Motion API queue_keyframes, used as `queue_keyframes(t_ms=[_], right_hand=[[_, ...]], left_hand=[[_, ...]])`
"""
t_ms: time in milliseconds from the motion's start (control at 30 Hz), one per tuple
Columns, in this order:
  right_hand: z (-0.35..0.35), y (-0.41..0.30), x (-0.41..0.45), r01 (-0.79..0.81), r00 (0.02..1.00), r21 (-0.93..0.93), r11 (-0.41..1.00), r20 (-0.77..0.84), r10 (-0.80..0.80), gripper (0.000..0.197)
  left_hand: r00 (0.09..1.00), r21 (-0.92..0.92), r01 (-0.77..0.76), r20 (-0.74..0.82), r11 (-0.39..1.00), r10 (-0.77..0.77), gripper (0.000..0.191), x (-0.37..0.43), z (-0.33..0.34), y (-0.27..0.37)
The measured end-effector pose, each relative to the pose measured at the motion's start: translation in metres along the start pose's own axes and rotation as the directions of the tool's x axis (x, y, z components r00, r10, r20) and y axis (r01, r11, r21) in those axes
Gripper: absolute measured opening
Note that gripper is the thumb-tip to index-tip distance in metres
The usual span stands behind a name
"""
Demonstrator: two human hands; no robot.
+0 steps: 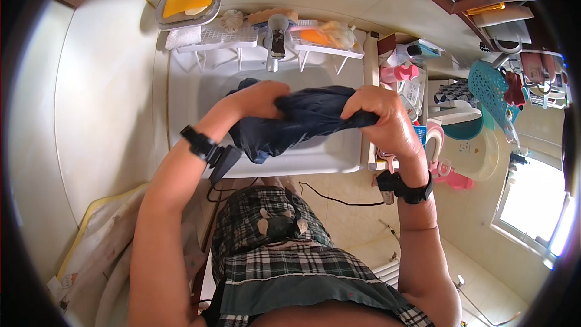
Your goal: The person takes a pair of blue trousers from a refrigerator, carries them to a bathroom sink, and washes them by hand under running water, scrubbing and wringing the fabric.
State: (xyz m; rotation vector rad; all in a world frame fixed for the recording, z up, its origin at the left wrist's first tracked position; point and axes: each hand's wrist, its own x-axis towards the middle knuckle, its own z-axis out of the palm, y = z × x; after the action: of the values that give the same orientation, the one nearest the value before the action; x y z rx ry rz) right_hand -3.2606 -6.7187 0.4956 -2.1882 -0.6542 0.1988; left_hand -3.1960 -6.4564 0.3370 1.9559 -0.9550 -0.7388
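Bunched dark navy cloth (313, 106) stretches between my two hands over a white sink (336, 156). My left hand (265, 97) grips it near its middle, and a loose, wet-looking part hangs down on that side. At the other end, my right hand (379, 109) is closed around a twisted part of the cloth. Behind the cloth stands a metal faucet (276, 45). Each of my wrists wears a black strap with a device.
White racks (222, 38) with sponges and an orange item (315, 36) flank the faucet. A soap dish (188, 7) is on the wall. To the right are a pink bottle (399, 73), basins and a turquoise perforated basket (492, 88). A black cable (340, 200) runs below the sink.
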Motion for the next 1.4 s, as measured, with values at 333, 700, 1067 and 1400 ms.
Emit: queue_keyframes(t_ms=[333,700,1067,1400], right_hand=[[0.056,0.073,-0.003,-0.306,0.952,0.099,0.947,0.032,0.304,0.069],[0.147,0.097,-0.040,-0.366,0.929,0.287,0.885,0.056,0.366,0.036],[0.090,0.091,-0.064,-0.139,0.800,0.794,0.591,-0.262,0.540,0.039],[0.261,0.167,-0.020,-0.481,0.876,-0.176,0.859,-0.125,0.466,0.069]], left_hand=[[0.718,0.499,0.332,-0.684,0.800,0.129,0.044,-0.080,0.022,0.002],[0.827,0.116,0.561,-0.024,0.820,-0.562,0.075,-0.099,0.065,-0.039],[0.904,0.000,0.288,-0.331,0.958,-0.271,0.074,-0.043,0.096,-0.036],[0.541,0.110,0.623,-0.776,0.774,-0.324,0.074,-0.036,0.109,-0.053]])
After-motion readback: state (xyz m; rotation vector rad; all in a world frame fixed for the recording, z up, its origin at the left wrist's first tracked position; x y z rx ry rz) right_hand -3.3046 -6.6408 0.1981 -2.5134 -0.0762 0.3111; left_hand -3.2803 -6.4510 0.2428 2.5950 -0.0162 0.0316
